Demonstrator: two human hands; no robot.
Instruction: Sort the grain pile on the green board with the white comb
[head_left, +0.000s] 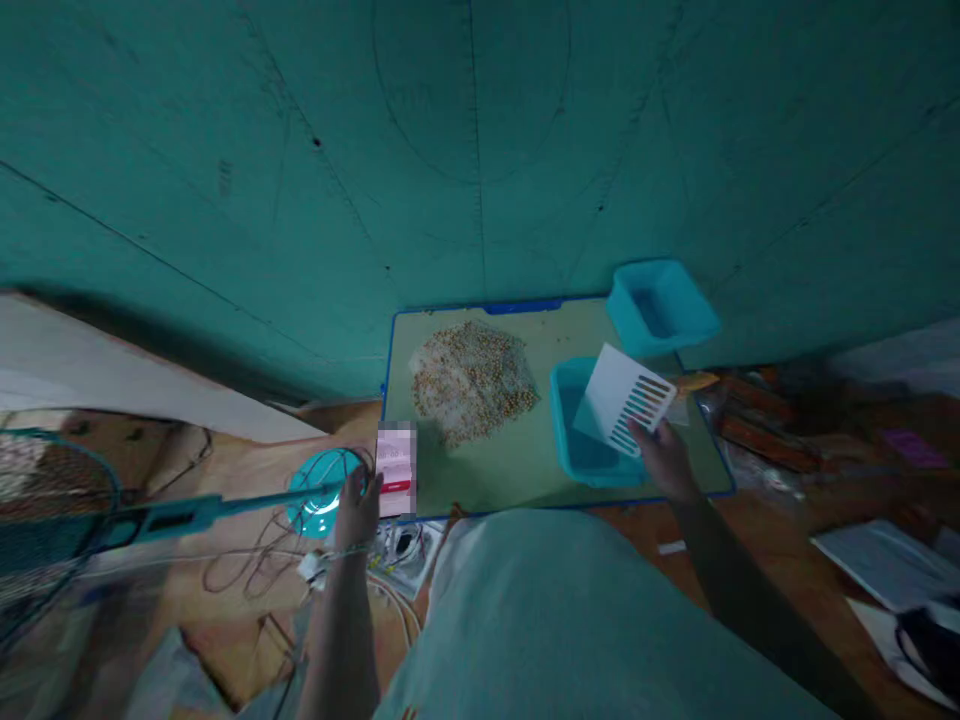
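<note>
My left hand [356,512] is closed at the left edge of a phone [396,465] with a pixelated, lit pinkish screen and a red bar, at the near-left corner of a low table [517,475]. Fingers of my right hand [664,462] grip a flat white slotted plate [611,385] by its slotted end, tilted over a blue plastic tub [568,455]. Part of that tub is hidden by the plate. To the left on the tabletop, a spread pile of tan, bean-like pieces [472,385] is mixed with whitish grains.
Another blue tub [664,310] sits at the table's far right corner. A green wall [480,150] rises behind. At left are a turquoise round object [322,510], a racket-like item [180,515] and tangled cables [255,565]. Plastic-wrapped items [769,430] lie at right.
</note>
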